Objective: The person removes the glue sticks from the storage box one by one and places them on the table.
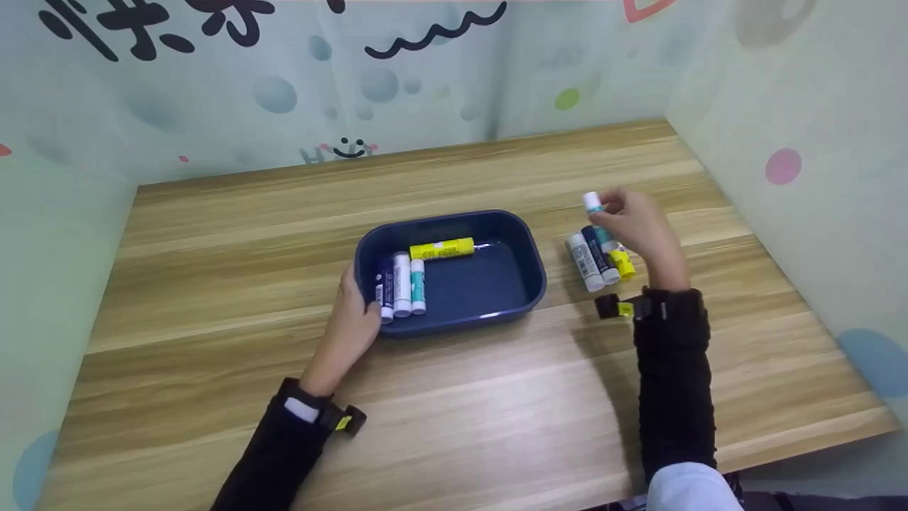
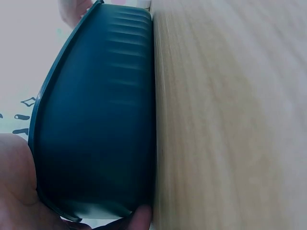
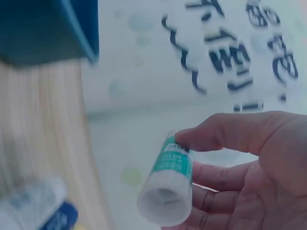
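Note:
My right hand (image 1: 635,223) pinches a white and teal glue stick (image 3: 168,184) between thumb and fingers, above a small group of tubes. My left hand (image 1: 351,316) grips the left end of a dark blue plastic bin (image 1: 528,248), its thumb at the rim. Inside the bin, a dark blue tube (image 1: 385,287), a white tube (image 1: 402,284) and a teal and white glue stick (image 1: 418,287) lie side by side at the left. A yellow tube (image 1: 442,249) lies crosswise by the bin's back wall.
Under my right hand, a white tube (image 1: 584,262), a dark blue one (image 1: 600,257) and a yellow one (image 1: 622,262), partly hidden, lie together on the wooden table (image 1: 454,397). Printed wall panels (image 1: 425,85) close off the back and both sides.

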A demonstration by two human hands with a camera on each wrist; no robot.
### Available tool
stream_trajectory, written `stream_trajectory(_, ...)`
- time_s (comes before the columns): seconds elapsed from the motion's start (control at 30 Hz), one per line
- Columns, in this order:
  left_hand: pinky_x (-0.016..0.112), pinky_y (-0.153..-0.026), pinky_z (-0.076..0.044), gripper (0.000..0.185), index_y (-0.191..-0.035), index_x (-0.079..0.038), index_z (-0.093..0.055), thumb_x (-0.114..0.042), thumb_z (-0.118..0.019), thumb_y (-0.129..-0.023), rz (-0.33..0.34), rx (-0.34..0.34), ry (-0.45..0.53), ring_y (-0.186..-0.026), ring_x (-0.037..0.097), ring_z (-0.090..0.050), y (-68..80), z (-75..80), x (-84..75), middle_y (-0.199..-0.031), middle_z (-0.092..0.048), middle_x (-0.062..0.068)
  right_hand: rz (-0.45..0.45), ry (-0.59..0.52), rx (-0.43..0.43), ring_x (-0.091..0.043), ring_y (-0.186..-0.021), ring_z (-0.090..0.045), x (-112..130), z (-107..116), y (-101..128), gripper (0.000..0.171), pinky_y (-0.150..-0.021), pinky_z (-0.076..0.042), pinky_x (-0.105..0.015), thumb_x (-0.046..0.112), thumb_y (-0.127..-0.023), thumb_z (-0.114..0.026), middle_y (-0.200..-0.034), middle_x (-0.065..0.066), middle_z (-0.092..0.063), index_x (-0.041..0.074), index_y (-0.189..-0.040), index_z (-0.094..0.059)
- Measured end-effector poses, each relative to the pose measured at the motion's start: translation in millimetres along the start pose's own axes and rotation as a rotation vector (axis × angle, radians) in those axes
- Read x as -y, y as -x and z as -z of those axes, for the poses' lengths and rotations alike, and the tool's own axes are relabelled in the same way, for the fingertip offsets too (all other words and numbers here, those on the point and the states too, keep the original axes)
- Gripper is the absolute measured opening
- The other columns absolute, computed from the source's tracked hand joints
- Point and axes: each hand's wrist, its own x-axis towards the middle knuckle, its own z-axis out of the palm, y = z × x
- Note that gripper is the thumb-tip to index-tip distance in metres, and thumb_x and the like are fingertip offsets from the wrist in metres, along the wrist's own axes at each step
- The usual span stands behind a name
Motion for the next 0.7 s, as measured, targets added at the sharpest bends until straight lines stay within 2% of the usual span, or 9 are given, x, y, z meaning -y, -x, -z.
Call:
stream_trajectory(0.2, 0.042, -0.118, -0.010, 0.071, -0.147, 0.001, -0.003, 0.001, -0.040, -0.087, 0.016, 0.005, 0.000, -0.143, 0.032, -0.011, 1.6, 0.7, -1.3, -0.154, -0.008, 0.021, -0.122, -0.010, 0.037, -0.036, -0.108, -0.051, -33, 15, -9, 0.050, -0.092, -0.047, -0.043, 0.020, -0.092, -0.052, -0.128, -0.031, -0.047, -0.009, -0.132, -0.040)
stream_trajectory(0.4, 0.043, -0.118, -0.011, 0.071, -0.147, 0.001, -0.004, 0.000, -0.041, -0.087, 0.018, 0.008, -0.002, -0.142, 0.032, -0.012, 1.9, 0.8, -1.1, -0.154, -0.009, 0.021, -0.215, -0.003, 0.052, -0.028, -0.102, -0.051, -61, 15, -21, 0.051, -0.082, -0.047, -0.030, 0.020, -0.091, -0.050, -0.127, -0.029, -0.047, -0.009, -0.132, -0.042)
stream_trajectory(0.47, 0.043, -0.118, -0.011, 0.072, -0.147, 0.001, -0.004, 0.000, -0.042, -0.087, 0.018, 0.008, -0.003, -0.142, 0.033, -0.012, 1.9, 0.7, -1.0, -0.154, -0.009, 0.021, -0.232, -0.004, 0.055, -0.028, -0.101, -0.051, -68, 13, -24, 0.051, -0.080, -0.046, -0.029, 0.019, -0.091, -0.050, -0.127, -0.029, -0.047, -0.009, -0.132, -0.042)
stream_trajectory(0.53, 0.043, -0.118, -0.011, 0.072, -0.147, 0.001, -0.004, 0.000, -0.042, -0.087, 0.016, 0.008, -0.002, -0.142, 0.033, -0.012, 2.0, 0.8, -1.1, -0.154, -0.008, 0.021, -0.233, 0.007, 0.055, -0.031, -0.103, -0.050, -73, 10, -26, 0.050, -0.082, -0.046, -0.031, 0.019, -0.091, -0.049, -0.127, -0.030, -0.047, -0.010, -0.131, -0.043)
stream_trajectory(0.7, 0.044, -0.117, -0.011, 0.072, -0.148, 0.000, -0.003, 0.000, -0.042, -0.086, 0.013, 0.010, 0.005, -0.142, 0.033, -0.012, 2.4, 1.2, -1.2, -0.154, -0.008, 0.021, -0.211, 0.028, 0.049, -0.040, -0.113, -0.045, -82, 6, -28, 0.047, -0.095, -0.041, -0.044, 0.018, -0.091, -0.045, -0.129, -0.033, -0.046, -0.012, -0.128, -0.045)
